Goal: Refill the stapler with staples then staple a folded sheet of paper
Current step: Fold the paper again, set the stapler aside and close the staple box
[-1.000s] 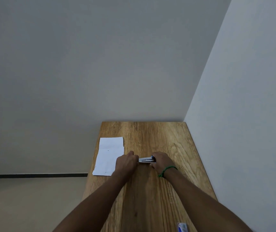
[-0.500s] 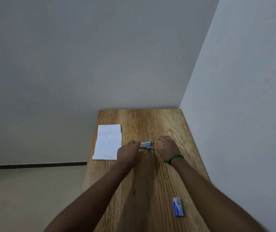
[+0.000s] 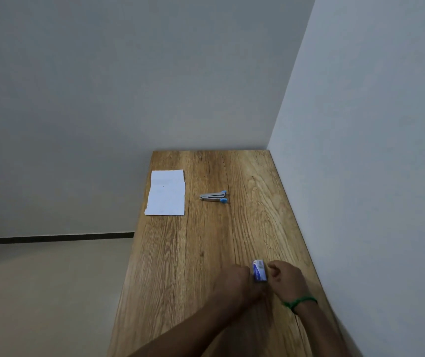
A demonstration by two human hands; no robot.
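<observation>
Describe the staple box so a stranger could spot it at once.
Start at the wooden table in the wall corner, near right part. The staple box lies there between the left hand and right hand. It alone is a small blue-and-white carton; the stapler and paper lie farther back.

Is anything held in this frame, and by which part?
Possibly the staple box: the left hand meets its left side, the right hand curls beside its right side. A firm grip cannot be told. The stapler and paper lie untouched.
</observation>
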